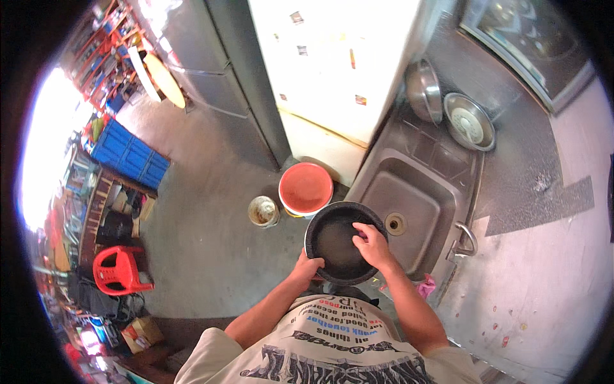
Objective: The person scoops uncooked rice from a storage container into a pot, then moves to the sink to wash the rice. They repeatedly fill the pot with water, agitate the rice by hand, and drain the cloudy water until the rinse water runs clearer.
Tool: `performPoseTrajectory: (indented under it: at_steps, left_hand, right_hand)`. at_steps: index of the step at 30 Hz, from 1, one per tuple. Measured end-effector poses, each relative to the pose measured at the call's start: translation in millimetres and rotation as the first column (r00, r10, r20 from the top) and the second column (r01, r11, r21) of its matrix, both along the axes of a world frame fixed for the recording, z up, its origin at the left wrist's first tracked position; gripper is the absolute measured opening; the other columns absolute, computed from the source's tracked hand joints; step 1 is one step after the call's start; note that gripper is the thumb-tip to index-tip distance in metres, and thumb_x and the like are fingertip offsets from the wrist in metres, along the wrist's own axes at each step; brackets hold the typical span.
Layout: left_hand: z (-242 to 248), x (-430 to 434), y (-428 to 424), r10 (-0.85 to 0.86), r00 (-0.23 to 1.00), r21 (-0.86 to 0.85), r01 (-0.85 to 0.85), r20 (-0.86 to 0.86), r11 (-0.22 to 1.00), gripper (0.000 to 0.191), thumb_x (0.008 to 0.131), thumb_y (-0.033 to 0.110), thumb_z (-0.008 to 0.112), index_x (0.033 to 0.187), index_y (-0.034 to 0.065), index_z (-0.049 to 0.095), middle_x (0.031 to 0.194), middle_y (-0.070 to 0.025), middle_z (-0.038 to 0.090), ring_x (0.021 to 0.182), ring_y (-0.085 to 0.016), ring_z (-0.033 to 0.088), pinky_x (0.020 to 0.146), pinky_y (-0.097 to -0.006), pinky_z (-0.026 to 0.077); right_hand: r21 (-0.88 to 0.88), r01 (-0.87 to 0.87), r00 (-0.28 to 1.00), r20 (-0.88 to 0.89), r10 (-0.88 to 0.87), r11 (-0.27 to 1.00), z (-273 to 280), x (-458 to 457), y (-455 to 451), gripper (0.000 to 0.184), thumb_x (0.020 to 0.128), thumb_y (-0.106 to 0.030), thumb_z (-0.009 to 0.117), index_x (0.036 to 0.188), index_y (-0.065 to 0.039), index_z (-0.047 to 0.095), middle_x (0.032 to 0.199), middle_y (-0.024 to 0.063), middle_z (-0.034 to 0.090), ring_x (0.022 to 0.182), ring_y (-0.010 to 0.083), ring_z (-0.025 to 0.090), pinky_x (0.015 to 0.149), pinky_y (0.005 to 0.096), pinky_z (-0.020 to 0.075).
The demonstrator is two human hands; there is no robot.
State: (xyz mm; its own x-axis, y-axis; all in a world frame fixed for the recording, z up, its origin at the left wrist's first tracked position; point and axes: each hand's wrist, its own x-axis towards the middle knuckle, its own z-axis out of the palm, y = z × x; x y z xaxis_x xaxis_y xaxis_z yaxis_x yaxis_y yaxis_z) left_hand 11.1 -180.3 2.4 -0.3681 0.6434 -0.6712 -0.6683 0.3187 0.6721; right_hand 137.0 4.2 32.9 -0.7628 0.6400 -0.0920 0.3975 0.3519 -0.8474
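A round black non-stick pan (338, 249) with a speckled inner wall is held in front of my body, beside the sink's near left edge. My left hand (305, 270) grips its left rim, with the thumb over the edge. Over the right part of the pan's inside is my right hand (374, 248), its fingers bent. Something small and dark pinkish shows under those fingers, but I cannot make out what it is or whether it is held. The pan's outer underside is hidden.
Right of the pan lies a steel sink (407, 192) with a faucet (467, 240). Metal bowls (424, 93) and a basin holding a strainer (470, 125) stand behind it. A red-lidded bucket (306, 187) and a small tub (264, 211) are on the floor. A red plastic chair (120, 270) stands left.
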Motion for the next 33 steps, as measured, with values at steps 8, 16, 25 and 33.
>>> performPoseTrajectory:
  at_steps: [8,16,25,33]
  left_hand:
    - [-21,-29,-32,-0.026,0.994,-0.050,0.021,-0.107,0.999,0.080,0.069,0.001,0.059,0.143,0.0093,0.028,0.103,-0.0096,0.053,0.082,-0.019,0.053,0.060,-0.0325,0.048]
    - [-8,-35,-36,0.020,0.997,0.030,-0.018,-0.070,0.999,0.073,0.071,0.002,0.059,0.139,0.0096,0.033,0.099,-0.0082,0.053,0.078,-0.020,0.056,0.052,-0.0339,0.050]
    - [-27,-17,-29,-0.006,0.973,0.026,0.013,-0.231,1.000,0.080,0.071,0.003,0.058,0.144,0.0090,0.025,0.107,-0.0128,0.056,0.089,-0.025,0.060,0.060,-0.0382,0.056]
    - [-27,-5,-28,0.061,0.992,-0.027,-0.064,-0.109,0.998,0.069,0.071,0.000,0.056,0.136,0.0071,0.033,0.104,-0.0132,0.055,0.079,-0.025,0.061,0.054,-0.0378,0.055]
  right_hand:
    - [0.340,-0.212,0.891,0.453,0.038,0.916,-57,-78,-38,0.059,0.080,-0.015,0.065,0.136,-0.010,0.047,0.132,0.0251,0.046,0.118,0.0461,0.048,0.102,0.0486,0.0419]
    - [0.176,-0.494,0.710,0.647,0.278,0.852,-74,-77,-83,0.062,0.082,-0.022,0.063,0.139,-0.008,0.043,0.138,0.0269,0.043,0.128,0.0430,0.042,0.104,0.0479,0.0408]
    - [0.000,-0.662,0.669,0.450,0.592,0.749,-66,-73,-78,0.049,0.079,-0.026,0.065,0.124,-0.006,0.059,0.136,0.0255,0.047,0.126,0.0404,0.047,0.100,0.0471,0.0440]
    - [0.211,-0.615,0.621,0.724,0.301,0.760,-54,-71,-50,0.064,0.076,-0.023,0.069,0.136,-0.015,0.049,0.150,0.0195,0.031,0.133,0.0457,0.035,0.105,0.0522,0.0387]
